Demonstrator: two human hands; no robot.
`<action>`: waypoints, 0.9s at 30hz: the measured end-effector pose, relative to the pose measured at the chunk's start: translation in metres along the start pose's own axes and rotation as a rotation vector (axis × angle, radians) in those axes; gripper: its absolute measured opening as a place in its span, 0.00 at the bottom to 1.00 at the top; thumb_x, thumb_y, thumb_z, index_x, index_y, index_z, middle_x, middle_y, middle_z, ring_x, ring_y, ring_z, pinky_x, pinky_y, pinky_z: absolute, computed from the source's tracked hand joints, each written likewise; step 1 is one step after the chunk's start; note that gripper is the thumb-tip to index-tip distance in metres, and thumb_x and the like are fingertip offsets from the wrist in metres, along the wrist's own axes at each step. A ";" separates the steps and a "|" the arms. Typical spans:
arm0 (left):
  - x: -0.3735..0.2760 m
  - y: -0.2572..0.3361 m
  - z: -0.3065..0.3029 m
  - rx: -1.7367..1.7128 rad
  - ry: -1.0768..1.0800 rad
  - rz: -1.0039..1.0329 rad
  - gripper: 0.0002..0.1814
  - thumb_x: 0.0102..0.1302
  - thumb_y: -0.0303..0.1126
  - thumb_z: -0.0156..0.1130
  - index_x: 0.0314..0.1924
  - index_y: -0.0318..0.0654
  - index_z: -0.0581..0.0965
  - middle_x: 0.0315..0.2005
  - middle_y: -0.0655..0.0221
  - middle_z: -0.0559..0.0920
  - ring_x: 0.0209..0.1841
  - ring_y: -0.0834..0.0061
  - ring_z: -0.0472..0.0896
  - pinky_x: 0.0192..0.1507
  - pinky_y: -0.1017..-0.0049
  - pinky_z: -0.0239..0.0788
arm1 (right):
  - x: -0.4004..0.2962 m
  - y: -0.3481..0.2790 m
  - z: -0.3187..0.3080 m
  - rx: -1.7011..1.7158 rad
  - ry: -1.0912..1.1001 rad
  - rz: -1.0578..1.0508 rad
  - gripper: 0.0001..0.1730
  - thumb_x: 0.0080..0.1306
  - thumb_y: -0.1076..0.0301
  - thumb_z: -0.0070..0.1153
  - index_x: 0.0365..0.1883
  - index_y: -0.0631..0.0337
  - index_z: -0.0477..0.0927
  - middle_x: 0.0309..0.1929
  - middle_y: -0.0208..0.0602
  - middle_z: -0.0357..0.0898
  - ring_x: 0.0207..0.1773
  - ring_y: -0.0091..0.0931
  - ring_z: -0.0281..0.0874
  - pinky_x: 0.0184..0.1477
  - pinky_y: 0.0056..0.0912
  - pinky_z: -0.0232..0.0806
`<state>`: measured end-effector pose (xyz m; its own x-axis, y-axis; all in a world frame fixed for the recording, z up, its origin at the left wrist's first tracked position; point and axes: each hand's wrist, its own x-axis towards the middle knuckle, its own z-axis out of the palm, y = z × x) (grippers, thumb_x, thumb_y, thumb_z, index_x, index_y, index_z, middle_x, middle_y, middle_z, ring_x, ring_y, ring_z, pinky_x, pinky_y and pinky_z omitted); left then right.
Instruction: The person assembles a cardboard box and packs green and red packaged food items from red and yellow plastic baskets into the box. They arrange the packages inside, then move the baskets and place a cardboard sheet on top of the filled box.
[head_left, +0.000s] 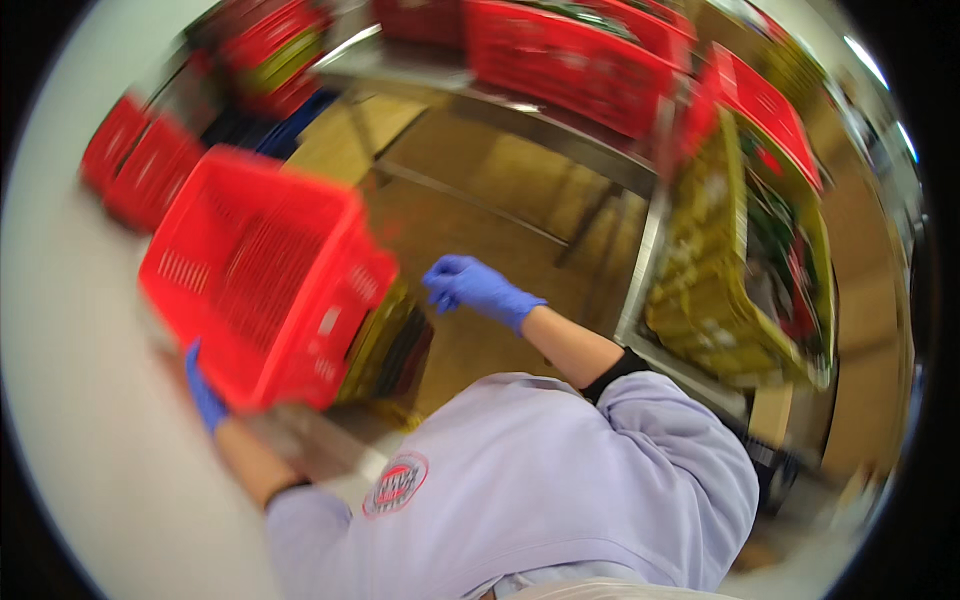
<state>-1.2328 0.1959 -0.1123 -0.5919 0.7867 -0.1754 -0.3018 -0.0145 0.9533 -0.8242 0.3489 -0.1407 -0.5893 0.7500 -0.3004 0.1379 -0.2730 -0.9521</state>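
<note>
At the left is an empty-looking red plastic crate (274, 270) with slotted walls, tilted so its open top faces me. My left hand (204, 394), in a blue glove, is at the crate's near left rim, and part of the fingers is hidden. The crate is just above a stack of yellow and dark crates (375, 349). My right hand (476, 289), also gloved in blue, hangs in mid-air to the right of the red crate. Its fingers are curled, and I see nothing in them.
A metal table (637, 180) carries a large red crate (570, 67) at the back. On the right stands a yellow crate (697, 292) filled with dark green and red items. More red crates (150, 165) are stacked by the white wall (82, 337) at left. Motion blurs the surroundings.
</note>
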 end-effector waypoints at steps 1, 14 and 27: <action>0.006 -0.005 -0.019 0.072 0.007 0.027 0.33 0.55 0.46 0.52 0.58 0.35 0.61 0.52 0.56 0.67 0.53 0.62 0.66 0.56 0.66 0.58 | -0.011 -0.002 -0.006 -0.021 0.056 -0.013 0.14 0.61 0.61 0.48 0.34 0.64 0.71 0.27 0.35 0.75 0.27 0.22 0.73 0.31 0.22 0.65; -0.064 0.019 0.243 0.731 0.169 1.111 0.14 0.63 0.30 0.49 0.44 0.30 0.74 0.48 0.59 0.73 0.49 0.66 0.71 0.51 0.73 0.62 | -0.212 0.039 -0.084 0.009 0.646 -0.055 0.13 0.60 0.62 0.50 0.31 0.66 0.71 0.26 0.35 0.74 0.28 0.22 0.72 0.33 0.25 0.68; -0.177 -0.091 0.442 0.384 -0.882 0.779 0.11 0.60 0.23 0.49 0.43 0.31 0.75 0.48 0.61 0.74 0.51 0.73 0.70 0.55 0.75 0.58 | -0.482 0.152 -0.175 -0.127 1.447 0.332 0.20 0.55 0.55 0.54 0.36 0.64 0.75 0.29 0.40 0.78 0.32 0.30 0.76 0.38 0.30 0.67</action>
<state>-0.7704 0.3305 -0.0596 0.2348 0.7985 0.5544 0.2319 -0.5999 0.7658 -0.3800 0.0506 -0.1508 0.7533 0.6192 -0.2218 0.2155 -0.5509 -0.8063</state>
